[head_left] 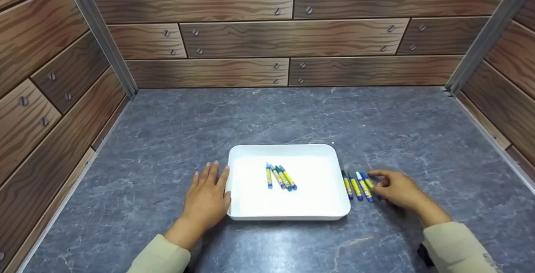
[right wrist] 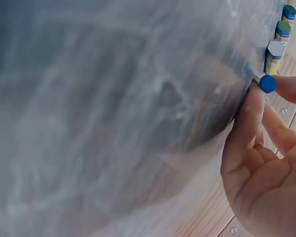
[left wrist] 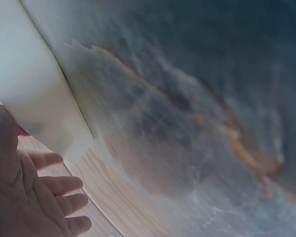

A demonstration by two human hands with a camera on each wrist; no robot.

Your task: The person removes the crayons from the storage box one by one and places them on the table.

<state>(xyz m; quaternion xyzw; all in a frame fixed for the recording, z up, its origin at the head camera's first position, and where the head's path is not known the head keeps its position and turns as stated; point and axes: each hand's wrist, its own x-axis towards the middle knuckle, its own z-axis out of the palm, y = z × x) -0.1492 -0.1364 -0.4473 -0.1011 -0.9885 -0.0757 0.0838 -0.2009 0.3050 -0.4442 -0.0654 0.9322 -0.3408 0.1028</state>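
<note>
A white tray (head_left: 292,206) lies on the table, and several crayons (head_left: 268,176) with yellow wrappers sit together near its middle. My left hand (head_left: 207,200) rests along the tray's left side, fingers extended, the fingertips at the rim. In the left wrist view those fingers (left wrist: 64,186) are straight beside the tray's wall (left wrist: 44,84). Right of the tray is a row of crayons (head_left: 355,186) lying side by side. At that row's right end my right hand (head_left: 397,189) pinches a blue crayon (right wrist: 268,84) between thumb and finger; its blue end shows in the right wrist view.
The grey marbled tabletop (head_left: 267,114) spreads around the tray. Wood-patterned panels (head_left: 234,39) stand along the back and both sides, with grey metal posts (head_left: 100,34) at the back corners.
</note>
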